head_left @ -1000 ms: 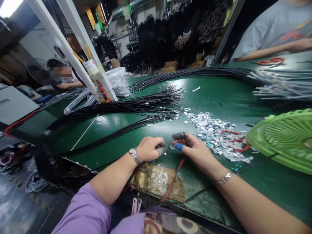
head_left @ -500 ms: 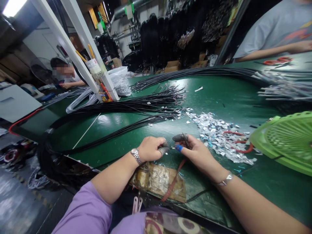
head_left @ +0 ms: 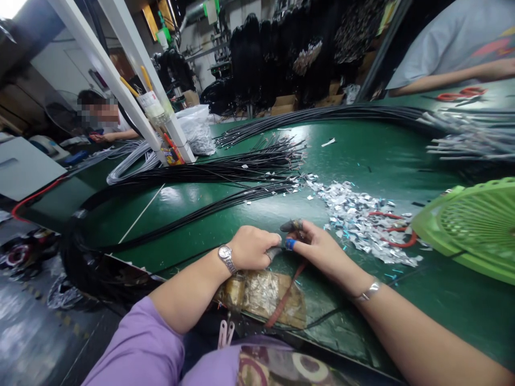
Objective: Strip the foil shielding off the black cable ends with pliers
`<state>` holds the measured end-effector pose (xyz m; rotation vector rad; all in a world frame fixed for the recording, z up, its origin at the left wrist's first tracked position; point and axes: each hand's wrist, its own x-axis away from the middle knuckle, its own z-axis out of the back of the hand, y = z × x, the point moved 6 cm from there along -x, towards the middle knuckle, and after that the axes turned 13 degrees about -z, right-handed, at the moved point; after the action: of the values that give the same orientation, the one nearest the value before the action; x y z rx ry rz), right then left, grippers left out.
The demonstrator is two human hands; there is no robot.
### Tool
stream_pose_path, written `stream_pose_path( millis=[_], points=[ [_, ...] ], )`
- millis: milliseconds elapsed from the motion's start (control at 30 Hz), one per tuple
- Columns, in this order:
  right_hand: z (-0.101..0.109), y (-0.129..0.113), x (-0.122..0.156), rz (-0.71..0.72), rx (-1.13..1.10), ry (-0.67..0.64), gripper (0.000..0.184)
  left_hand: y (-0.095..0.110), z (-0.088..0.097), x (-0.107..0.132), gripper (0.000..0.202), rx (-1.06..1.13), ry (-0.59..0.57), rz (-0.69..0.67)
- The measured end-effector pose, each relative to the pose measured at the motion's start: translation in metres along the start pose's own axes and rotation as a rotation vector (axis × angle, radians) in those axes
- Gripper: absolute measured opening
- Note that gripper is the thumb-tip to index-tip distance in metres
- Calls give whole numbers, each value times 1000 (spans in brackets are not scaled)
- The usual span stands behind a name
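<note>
My left hand (head_left: 254,247), with a watch on its wrist, is closed in a pinch on a thin black cable (head_left: 187,261) that runs in from the left. Dark finger covers are on its fingertips. Just to its right, my right hand (head_left: 309,240) wears a dark cover on one finger and blue tape on the thumb. Its fingers are curled in at the cable's end, and what they pinch is hidden. Below both hands lies a tape-covered board (head_left: 261,292) with a reddish strap (head_left: 285,300) across it.
Bundles of black cables (head_left: 209,170) lie across the green table (head_left: 354,145). Silver foil scraps (head_left: 354,220) are heaped to the right, around red-handled scissors (head_left: 402,236). A green basket (head_left: 466,230) stands at the right edge. One co-worker (head_left: 446,53) sits opposite, another far left.
My two hands have come closer together, the right one shifting slightly left. The dark strand seen at my right fingers before is now mostly out of sight.
</note>
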<state>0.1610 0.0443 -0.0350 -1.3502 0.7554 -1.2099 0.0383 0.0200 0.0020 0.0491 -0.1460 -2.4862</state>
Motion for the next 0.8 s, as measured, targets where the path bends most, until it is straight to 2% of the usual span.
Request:
stream_pose_path(
  millis=[233,467,633,800],
  points=[
    [-4,8,-2,-53,-52,-59,18,6,-2,0,11,-12,-13,-84],
    [-12,3,0,-100,-154,-103,22,9,-1,1,5,-18,20,-152],
    [3,-1,3,-164,-237,-1,30,2,4,2,9,-5,72,-61],
    [10,-5,5,-157,-213,7,33,-5,8,5,14,25,122,9]
  ],
)
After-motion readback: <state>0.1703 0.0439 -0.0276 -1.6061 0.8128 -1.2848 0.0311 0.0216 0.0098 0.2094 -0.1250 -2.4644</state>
